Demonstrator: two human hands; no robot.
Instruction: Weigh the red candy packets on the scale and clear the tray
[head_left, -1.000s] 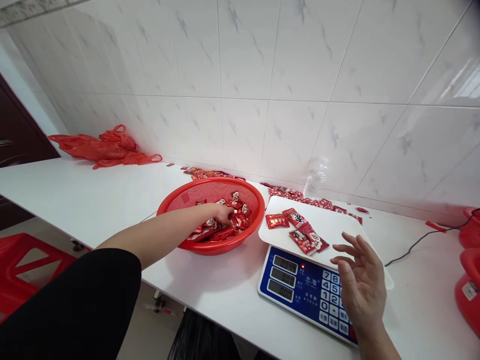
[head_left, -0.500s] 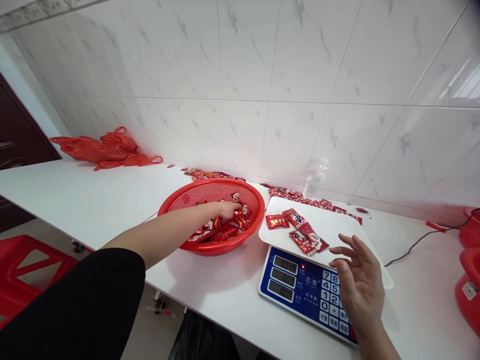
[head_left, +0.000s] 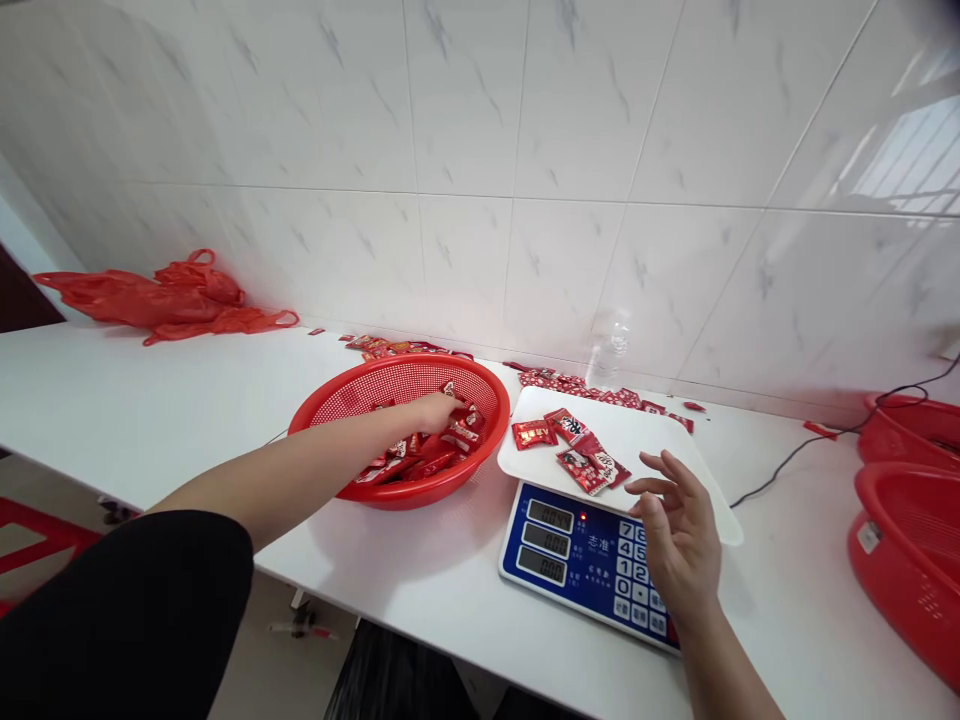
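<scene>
My left hand point(head_left: 437, 411) reaches into a red plastic basket point(head_left: 315, 405), in among red candy packets point(head_left: 431, 458). Its fingers point down and are mostly hidden, so their grip cannot be made out. A blue and white weighing scale point(head_left: 577, 575) with a white tray point(head_left: 675, 445) stands to the right of the basket. Several red packets point(head_left: 589, 468) lie on the left part of the tray. My right hand point(head_left: 681, 535) hovers by the tray's front edge, above the keypad, with its fingers apart and bent, holding nothing.
Rows of small red packets point(head_left: 559, 381) lie along the tiled wall, beside a clear plastic bottle point(head_left: 608, 352). Red plastic bags point(head_left: 176, 295) lie at the back left of the white table point(head_left: 360, 560). More red baskets point(head_left: 911, 560) and a black cable point(head_left: 787, 460) are at the right.
The view has turned a little to the right, so more of the red baskets there shows. My left hand stays in the basket; my right hand stays by the scale.
</scene>
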